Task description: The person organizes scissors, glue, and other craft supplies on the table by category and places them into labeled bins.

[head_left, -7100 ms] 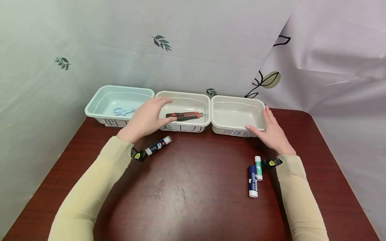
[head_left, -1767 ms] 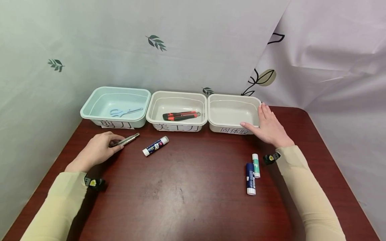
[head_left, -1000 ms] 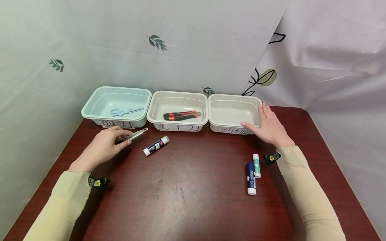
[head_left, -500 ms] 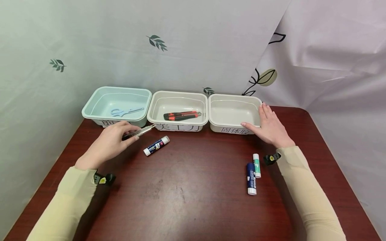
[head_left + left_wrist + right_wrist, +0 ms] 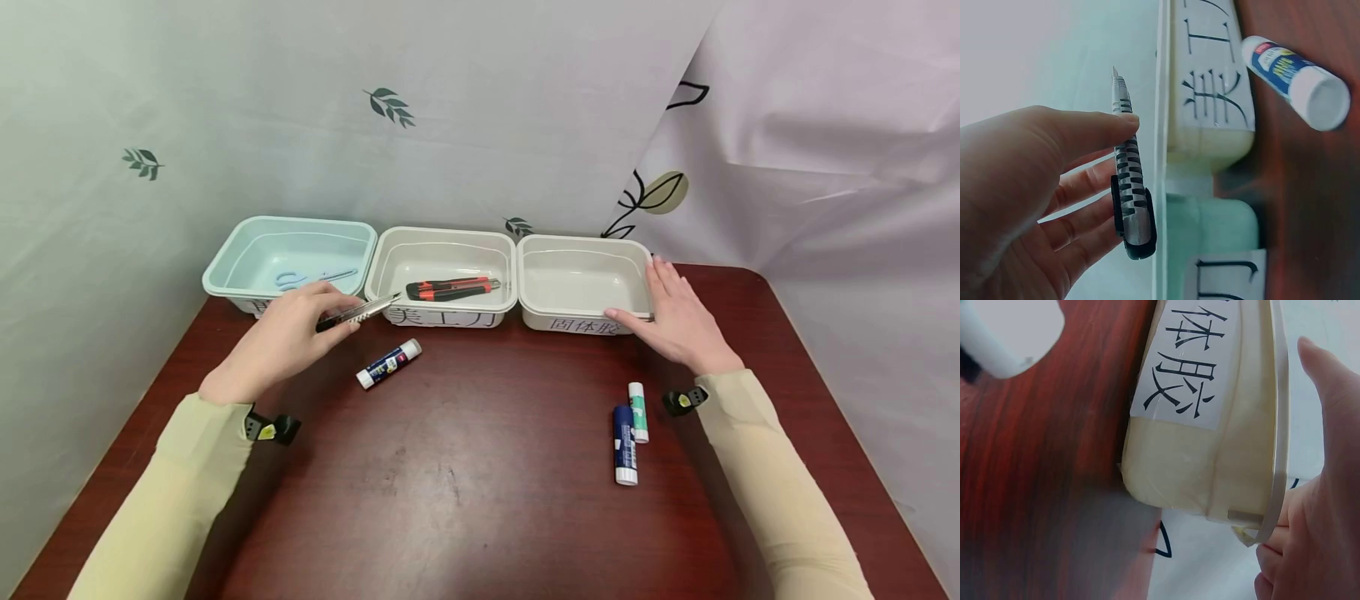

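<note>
Silver cutter [image 5: 369, 310], pinched in the left hand [image 5: 279, 340], has been moved rightward to the near-left corner of the middle tub [image 5: 438, 252], where red-and-black cutters [image 5: 450, 289] lie; not yet released, carry judged unfinished. Right hand [image 5: 681, 322], fingers straight, is held at the right tub [image 5: 576, 257].

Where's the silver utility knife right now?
In the head view, the silver utility knife is pinched in the left hand, left of centre, its tip pointing toward the middle bin.

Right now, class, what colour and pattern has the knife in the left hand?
The knife is silver with black crosswise bars, clearest in the left wrist view.
</note>
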